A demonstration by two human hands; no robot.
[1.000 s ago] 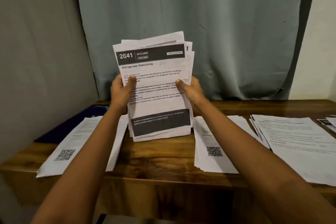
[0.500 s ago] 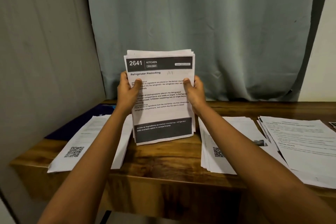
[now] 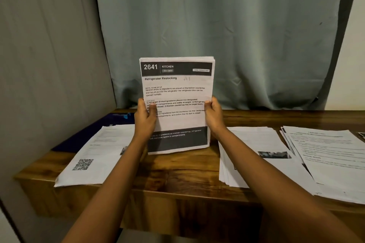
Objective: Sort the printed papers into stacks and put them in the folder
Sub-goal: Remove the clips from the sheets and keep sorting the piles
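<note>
Held stack: a bundle of printed sheets (image 3: 176, 104) stands upright, its bottom edge on or just above the desk (image 3: 177, 171); I cannot tell if it touches. Top sheet reads "2641 KITCHEN, Refrigerator Restocking".
Left hand (image 3: 145, 117): its grip is closed on the stack's left edge, thumb across the front sheet, fingers behind.
Right hand (image 3: 214, 115): its grip is closed on the right edge, thumb tip on the front, fingers hidden behind the paper.
Stack edges: top and sides look nearly flush, only slight stagger at the upper right corner.
Other papers: one pile with a QR code (image 3: 94, 156) lies flat to the left; a second pile (image 3: 254, 156) lies just right of the held stack; a third, fanned pile (image 3: 327, 160) overlaps its right side.
Folder: a dark blue flat thing (image 3: 94, 132) shows under the left pile at the back left corner; it is probably the folder, mostly covered.
Step in hand: judged as squaring this sorted bundle on its lower edge.
Next move calls for: laying the bundle flat without letting sheets slide, then uncovering the folder, since the left pile rests on it.
Risk: a loose hold could fan the sheets again.
</note>
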